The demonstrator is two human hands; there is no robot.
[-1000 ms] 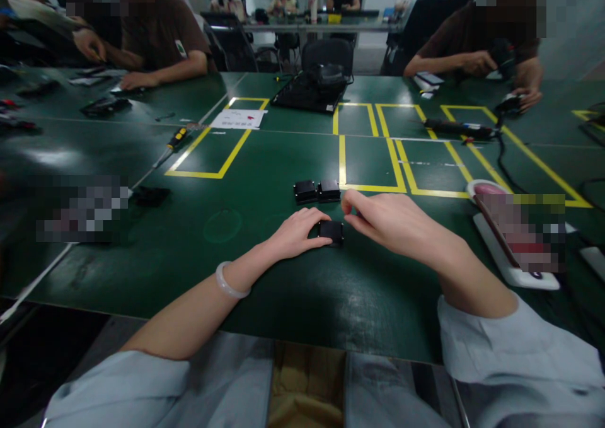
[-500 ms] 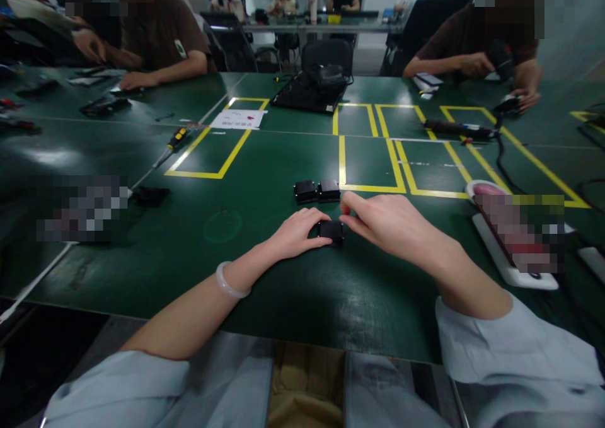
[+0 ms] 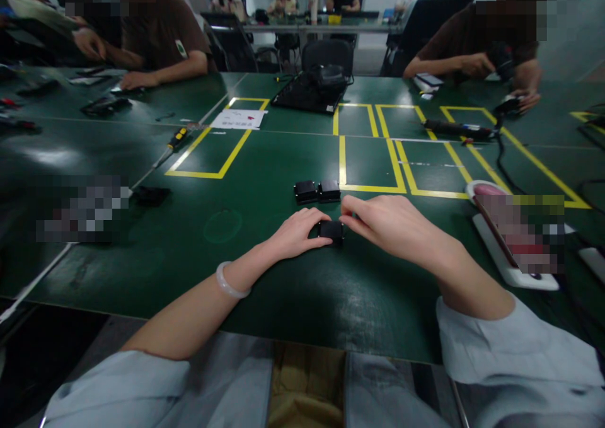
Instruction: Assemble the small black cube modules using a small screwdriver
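A small black box-shaped part (image 3: pixel 331 231) lies on the green table close in front of me. My left hand (image 3: pixel 300 231) grips it from the left, thumb along the near side and fingers along the far side. At its right end is my right hand (image 3: pixel 378 221), with thumb and index finger pinched together at the part's edge; whatever is between those fingertips is too small to make out. Just beyond my hands stand two similar black parts, a left one (image 3: pixel 305 191) and a right one (image 3: pixel 329 190), side by side.
Yellow tape (image 3: pixel 373 188) marks rectangles on the table (image 3: pixel 265 302). A phone (image 3: pixel 515 232) on a white stand lies to the right, a yellow-black screwdriver (image 3: pixel 178 138) to the left. A black panel (image 3: pixel 307 94) and a black corded tool (image 3: pixel 458 128) lie farther back. Co-workers sit opposite.
Almost nothing differs. My right hand has shifted very slightly at the part's right end; my left hand keeps its hold.
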